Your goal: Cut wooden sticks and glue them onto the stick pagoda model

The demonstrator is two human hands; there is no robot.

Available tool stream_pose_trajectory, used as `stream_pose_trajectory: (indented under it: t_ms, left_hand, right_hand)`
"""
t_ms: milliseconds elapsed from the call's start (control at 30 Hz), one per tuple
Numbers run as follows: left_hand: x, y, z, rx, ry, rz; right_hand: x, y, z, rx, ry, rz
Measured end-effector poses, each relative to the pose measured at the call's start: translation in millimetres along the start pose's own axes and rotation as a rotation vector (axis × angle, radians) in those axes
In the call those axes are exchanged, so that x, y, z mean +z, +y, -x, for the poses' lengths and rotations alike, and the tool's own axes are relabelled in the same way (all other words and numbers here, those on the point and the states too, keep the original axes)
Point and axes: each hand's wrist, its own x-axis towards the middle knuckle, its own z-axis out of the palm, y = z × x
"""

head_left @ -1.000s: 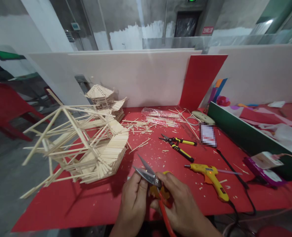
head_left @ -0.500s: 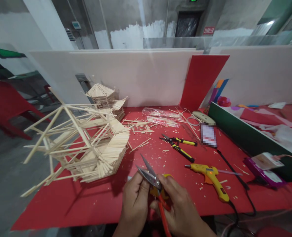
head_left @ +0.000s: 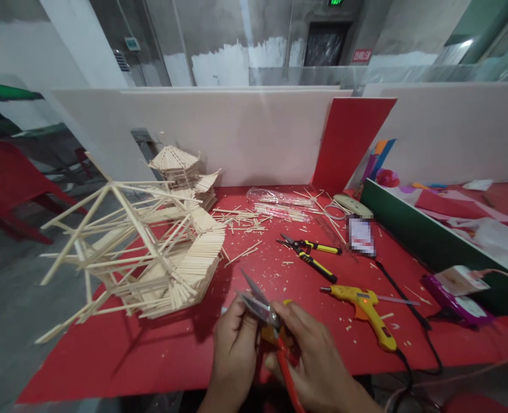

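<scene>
My right hand (head_left: 316, 347) is closed on a pair of scissors (head_left: 289, 378) with red handles and pointed metal blades. The blades are parted and point up and to the left, above the table's front part. Close beside them, my left hand (head_left: 234, 350) has its thumb and fingers pinched together at the lower blade. Whatever the left fingers hold is too small or hidden to make out. Between the hands, a yellow object (head_left: 270, 334) is mostly covered, so its kind cannot be told.
A wooden stick framework (head_left: 151, 246) stands left, with a small stick pavilion (head_left: 174, 166) behind. Loose sticks (head_left: 241, 218), black-and-yellow pliers (head_left: 316, 267) and a yellow glue gun (head_left: 366, 307) with a cord lie on the red table (head_left: 151, 367). A green-sided box (head_left: 409, 241) borders the right.
The scissors' red handle has swung slightly to the right, and the blades have shifted a little. Less of the yellow object shows between my hands. Both hands stay in nearly the same place.
</scene>
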Motion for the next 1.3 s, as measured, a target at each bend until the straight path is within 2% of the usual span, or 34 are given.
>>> stream_pose_trajectory:
  t_ms: [100,567,767,933,1167,1300]
  left_hand:
    - [-2.7,-2,0,0.018,0.002,-0.02]
    - [-9.5,0,-1,0.157,-0.013,-0.219]
    - [-11.4,0,-1,0.136,-0.046,-0.212]
    - [-11.7,-7,-2,0.093,-0.021,-0.147]
    - [-11.6,-6,-1,0.122,-0.014,-0.181]
    - [-9.7,-2,-1,0.127,-0.01,-0.197]
  right_hand:
    - [-1,-2,-2,-0.008,0.012,0.081]
    - [2,-1,-1,0.013,-0.035,0.144]
    - [4,1,1,0.002,-0.069,0.038]
    - [4,-1,-1,0.045,-0.07,0.109]
    - [5,-3,-2,0.049,-0.069,0.051]
    - [7,-1,1,0.018,-0.064,-0.059]
